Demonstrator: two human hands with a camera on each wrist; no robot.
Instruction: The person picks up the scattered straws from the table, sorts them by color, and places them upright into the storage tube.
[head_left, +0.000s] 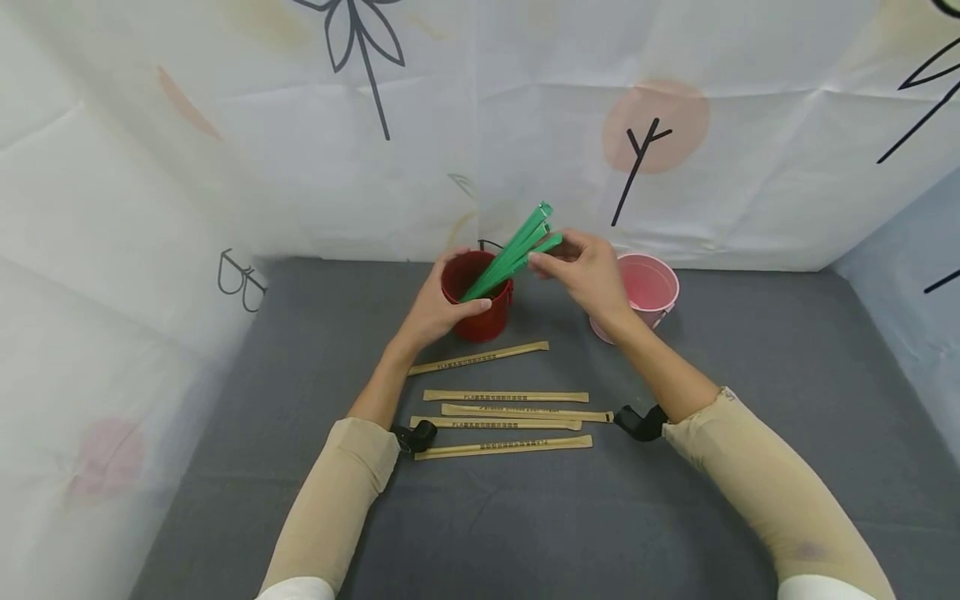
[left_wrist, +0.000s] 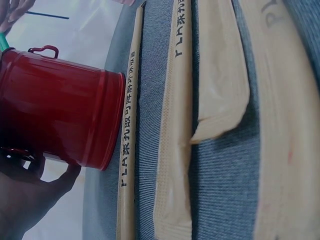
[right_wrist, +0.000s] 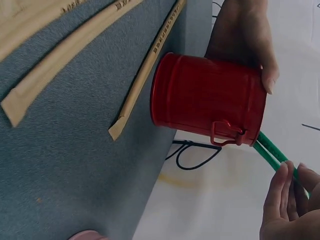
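In the head view, a red metal bucket [head_left: 482, 325] with small side handles stands at the back of the table, held round its side by my left hand [head_left: 435, 312]. Several green-wrapped sticks [head_left: 516, 248] lean out of it toward the upper right. My right hand [head_left: 592, 271] pinches the upper end of one green-wrapped stick [head_left: 551, 242] between thumb and fingers. The right wrist view shows that pinch on the green wrapper [right_wrist: 272, 152] just beyond the rim. Inside the bucket, the sticks' lower ends are hidden.
A pink bucket [head_left: 648, 285] stands right of the red one, partly behind my right wrist. Several tan paper-wrapped sticks [head_left: 506, 397] with printed lettering lie in front on the grey cloth [head_left: 570, 517]. A white patterned curtain [head_left: 525, 158] hangs close behind.
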